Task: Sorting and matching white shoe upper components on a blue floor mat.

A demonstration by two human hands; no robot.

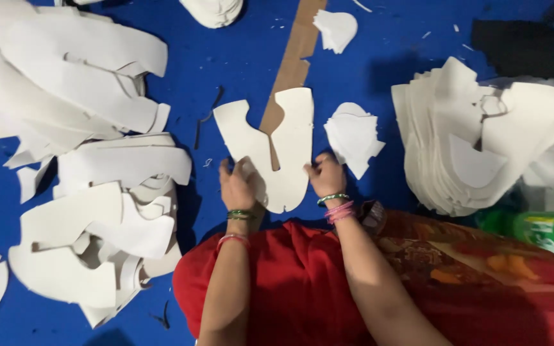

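Observation:
A white U-shaped cut-out piece (285, 148) lies flat on the blue floor covering in front of me. My left hand (237, 184) presses its left lower edge with curled fingers. My right hand (326, 174) grips its right lower edge. Both wrists wear green and pink bangles. A long brown cardboard strip (293, 59) runs from under the piece toward the top. A small stack of white cut pieces (352, 136) sits just right of my right hand.
Large heaps of white sheet offcuts (91, 166) fill the left side. A tall stack of white cut shapes (476, 138) stands at the right. A green bottle (546, 229) lies at the right edge. Red cloth (290, 282) covers my lap.

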